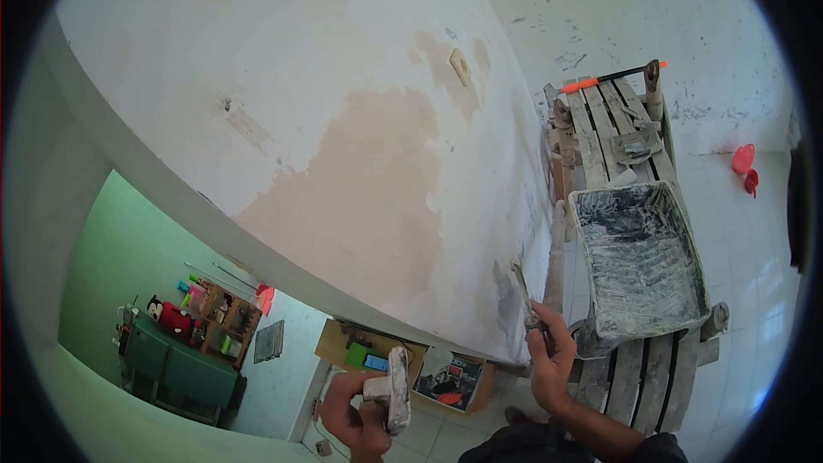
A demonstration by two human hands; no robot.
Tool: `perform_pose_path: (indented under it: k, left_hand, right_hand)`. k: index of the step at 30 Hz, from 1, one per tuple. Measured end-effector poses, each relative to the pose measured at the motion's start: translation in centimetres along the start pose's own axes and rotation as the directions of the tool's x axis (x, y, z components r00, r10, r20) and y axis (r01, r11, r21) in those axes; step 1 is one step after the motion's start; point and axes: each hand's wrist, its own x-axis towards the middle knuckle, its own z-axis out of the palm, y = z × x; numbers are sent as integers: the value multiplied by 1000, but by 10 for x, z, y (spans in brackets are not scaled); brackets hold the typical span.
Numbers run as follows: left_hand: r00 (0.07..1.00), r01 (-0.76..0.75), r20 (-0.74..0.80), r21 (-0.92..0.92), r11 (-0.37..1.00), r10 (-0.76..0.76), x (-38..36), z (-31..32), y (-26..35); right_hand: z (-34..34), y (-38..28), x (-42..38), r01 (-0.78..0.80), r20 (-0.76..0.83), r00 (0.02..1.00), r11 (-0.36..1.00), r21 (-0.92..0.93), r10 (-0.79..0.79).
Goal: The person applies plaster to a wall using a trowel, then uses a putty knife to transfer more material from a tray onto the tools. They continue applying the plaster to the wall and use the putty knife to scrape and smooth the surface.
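Observation:
My left hand is closed around the handle of a plaster-smeared trowel, low in the view. To its right, my right hand grips a thin scraper by its handle, with the blade pointing up toward the wall's lower edge. The white wall has a large beige patch and a smaller one around a switch plate. Beside my right hand stands a paint tray coated in white and grey residue.
The tray rests on a slatted wooden bench, which also holds an orange-and-black tool and a flat plate with scraps. Red objects lie on the tiled floor. A wooden desk and green cabinet stand lower left.

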Motion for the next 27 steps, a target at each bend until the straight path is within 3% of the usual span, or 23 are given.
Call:
perform_pose_path:
  k: [1, 2, 3, 4, 5, 9, 10, 15, 21, 27]
  left_hand:
    - [928, -360, 152, 120, 925, 341, 39, -1, 38]
    - [861, -509, 114, 209, 835, 496, 70, 12, 64]
    - [803, -596, 217, 318, 737, 555, 97, 19, 89]
    - [685, -710, 256, 443, 547, 682, 125, 33, 104]
    - [642, -725, 317, 547, 419, 698, 147, 47, 116]
    - [566, -702, 453, 702, 116, 689, 222, 102, 121]
    - [586, -689, 453, 715, 119, 672, 233, 110, 115]
    - [596, -682, 591, 730, -45, 544, 257, 121, 82]
    - [539, -718, 737, 655, -235, 408, 234, 127, 57]
    - [487, -802, 803, 567, -186, 344, 160, 123, 33]
  right_hand:
    - [-6, 11, -4, -31, -65, 997, 999, 23, 33]
    - [-13, 17, -8, -62, -128, 990, 997, 49, 67]
    - [-17, 17, -10, -80, -151, 984, 994, 77, 91]
    - [-24, 18, -15, -80, -127, 988, 994, 71, 89]
    - [-31, 20, -19, -99, -163, 980, 990, 98, 114]
    - [-58, 12, -37, -226, -154, 953, 952, 208, 260]
    - [-63, 10, -43, -273, -137, 940, 931, 241, 312]
    - [-71, 1, -52, -107, -7, 994, 970, 216, 111]
    - [-88, 2, -50, -115, 40, 993, 971, 209, 109]
    - [-96, 4, -48, -96, 52, 995, 975, 200, 87]
